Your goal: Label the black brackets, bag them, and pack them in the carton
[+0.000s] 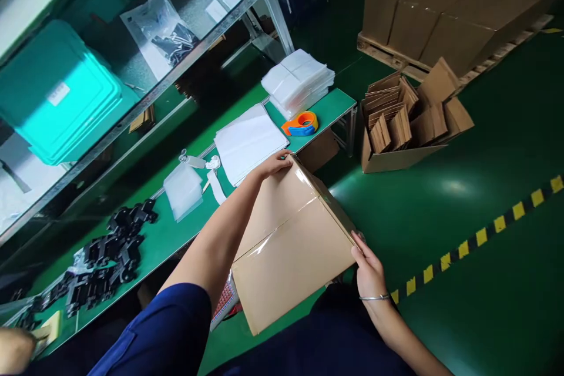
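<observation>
A brown cardboard box [282, 247], taped along its seam with clear tape, is held tilted in front of my body. My left hand [278, 163] grips its far upper corner, the fingers bent over the edge. At the right edge my right hand [368, 267] has its thumb on the top face and its fingers along the side, partly hidden. An orange and blue tape dispenser [302, 123] lies on the green bench just beyond my left hand. Beside it are a stack of white sheets [251, 140] and a pile of clear plastic bags [298, 79].
Black parts [110, 247] cover the bench at left, near another person's hand [16, 348]. Above stands a shelf with teal trays [61, 94]. An open carton of folded cardboard [405, 155] and a loaded pallet [396, 61] are on the floor, with striped tape [462, 251] at right.
</observation>
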`<state>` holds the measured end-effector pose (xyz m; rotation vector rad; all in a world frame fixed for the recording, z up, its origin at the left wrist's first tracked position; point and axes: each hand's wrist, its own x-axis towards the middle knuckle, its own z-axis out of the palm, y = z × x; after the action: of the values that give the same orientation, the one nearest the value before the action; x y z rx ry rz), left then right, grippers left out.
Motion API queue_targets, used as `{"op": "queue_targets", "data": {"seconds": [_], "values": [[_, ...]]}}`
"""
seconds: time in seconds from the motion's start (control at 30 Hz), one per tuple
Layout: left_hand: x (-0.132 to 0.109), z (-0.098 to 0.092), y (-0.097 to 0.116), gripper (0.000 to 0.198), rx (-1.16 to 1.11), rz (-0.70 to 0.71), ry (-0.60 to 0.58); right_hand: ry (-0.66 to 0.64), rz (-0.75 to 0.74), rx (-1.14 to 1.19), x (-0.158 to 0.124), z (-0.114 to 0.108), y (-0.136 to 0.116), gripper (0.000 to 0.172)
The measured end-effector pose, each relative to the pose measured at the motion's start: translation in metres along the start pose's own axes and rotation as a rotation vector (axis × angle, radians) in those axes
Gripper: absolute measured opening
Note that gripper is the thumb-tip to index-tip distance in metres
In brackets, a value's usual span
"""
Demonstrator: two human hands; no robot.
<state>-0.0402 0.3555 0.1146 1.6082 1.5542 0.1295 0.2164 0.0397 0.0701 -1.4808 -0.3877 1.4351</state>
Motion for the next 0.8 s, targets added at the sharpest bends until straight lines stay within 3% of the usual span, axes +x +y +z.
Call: {"op": "queue_targets", "data": {"seconds": [0.2, 0.37, 0.43, 0.53, 0.57, 0.63, 0.73, 0.8], "values": [[0.018, -0.001, -0.002, 0.017, 0.000, -0.160, 0.059, -0.034, 0.143, -0.001, 0.004, 0.008, 0.007, 0.046], [0.016, 0.008, -0.004, 0.017, 0.048, -0.267, 0.254, -0.190, 0.143, -0.268, 0.055, 0.008, 0.002, 0.075], [0.012, 0.013, -0.002, 0.015, 0.043, -0.278, 0.337, -0.330, 0.012, -0.329, 0.091, 0.033, -0.018, 0.086], [0.007, 0.021, 0.002, 0.027, -0.001, -0.259, 0.461, -0.698, -0.320, -0.441, 0.144, 0.100, -0.052, 0.084], [0.007, 0.024, 0.003, 0.031, -0.024, -0.248, 0.504, -0.781, -0.373, -0.493, 0.158, 0.122, -0.059, 0.088], [0.008, 0.028, 0.005, 0.036, -0.077, -0.223, 0.592, -0.839, -0.339, -0.612, 0.180, 0.153, -0.066, 0.096], [0.012, 0.035, 0.009, 0.038, -0.170, -0.173, 0.708, -0.845, -0.259, -0.737, 0.197, 0.160, -0.068, 0.103], [0.012, 0.036, 0.011, 0.036, -0.235, -0.140, 0.763, -0.899, -0.320, -0.804, 0.202, 0.156, -0.074, 0.095]]}}
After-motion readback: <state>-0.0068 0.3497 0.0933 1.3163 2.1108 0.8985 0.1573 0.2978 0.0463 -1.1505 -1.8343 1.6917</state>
